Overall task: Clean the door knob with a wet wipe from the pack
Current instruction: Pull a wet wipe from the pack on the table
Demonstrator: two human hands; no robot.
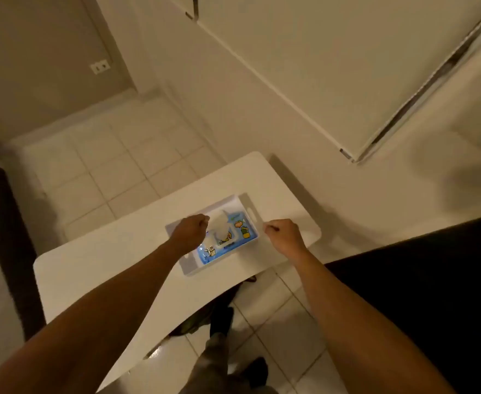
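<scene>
A blue wet wipe pack (235,241) with cartoon pictures lies in a white tray (246,200) on a small white table (97,268). A white wet wipe (219,223) stands up out of the pack's opening. My left hand (189,234) is over the left part of the pack, and its fingertips pinch the wipe's upper left edge. My right hand (284,234) is closed in a loose fist just beside the tray's right end; whether it touches the rim is unclear. No door knob is in view.
White doors and panels (304,66) rise behind the table, with a dark gap along one edge at the right. Pale floor tiles (114,172) lie to the left. A dark bed frame (9,223) stands at far left and a dark surface (432,294) at right.
</scene>
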